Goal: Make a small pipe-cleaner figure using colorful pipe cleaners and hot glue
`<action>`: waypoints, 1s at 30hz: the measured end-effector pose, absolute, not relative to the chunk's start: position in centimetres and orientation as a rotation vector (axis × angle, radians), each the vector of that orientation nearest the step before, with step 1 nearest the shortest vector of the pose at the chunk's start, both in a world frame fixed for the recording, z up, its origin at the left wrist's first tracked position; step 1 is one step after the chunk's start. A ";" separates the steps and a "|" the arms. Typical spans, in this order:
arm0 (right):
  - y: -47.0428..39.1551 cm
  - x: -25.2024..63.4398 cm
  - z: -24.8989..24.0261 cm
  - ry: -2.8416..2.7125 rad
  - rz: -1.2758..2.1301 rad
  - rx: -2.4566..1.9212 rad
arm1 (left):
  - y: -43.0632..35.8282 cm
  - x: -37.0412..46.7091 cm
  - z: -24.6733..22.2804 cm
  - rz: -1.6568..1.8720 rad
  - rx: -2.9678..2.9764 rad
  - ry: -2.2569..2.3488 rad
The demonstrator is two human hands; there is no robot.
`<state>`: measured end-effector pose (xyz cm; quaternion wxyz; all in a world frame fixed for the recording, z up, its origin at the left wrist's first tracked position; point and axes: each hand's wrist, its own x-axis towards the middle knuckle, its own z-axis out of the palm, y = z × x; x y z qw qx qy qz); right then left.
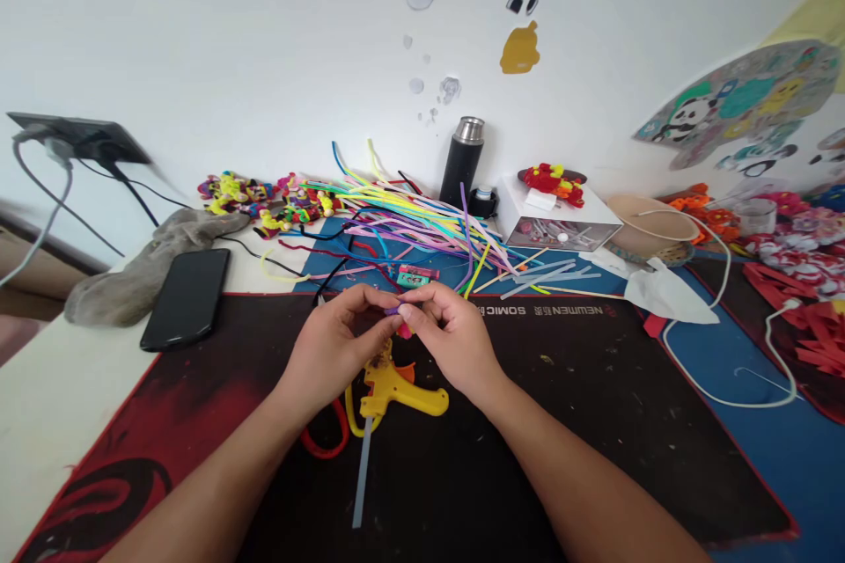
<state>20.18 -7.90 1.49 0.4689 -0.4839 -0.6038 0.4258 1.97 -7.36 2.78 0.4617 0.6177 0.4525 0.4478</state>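
Note:
My left hand (343,336) and my right hand (452,336) meet over the dark mat. Between their fingertips they pinch a small purple and pink fuzzy piece (405,331), mostly covered by the fingers. Just below lies a yellow glue gun (402,391) with a clear glue stick (362,479) sticking out of its back end. Red scissor handles (328,435) show beside it, partly under my left wrist. A small teal and pink box (417,275) sits right behind the fingertips.
Colourful pipe cleaners (422,224) are heaped behind my hands. A phone (186,299) lies at the left. Along the wall stand a black thermos (463,163) and a white drawer box (561,220). A white cable (719,405) curls at the right near red strips (819,343).

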 end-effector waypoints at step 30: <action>-7.5 20.3 1.4 -1.394 1.229 -1.132 | -7.3 1.8 3.0 1.070 1.437 1.148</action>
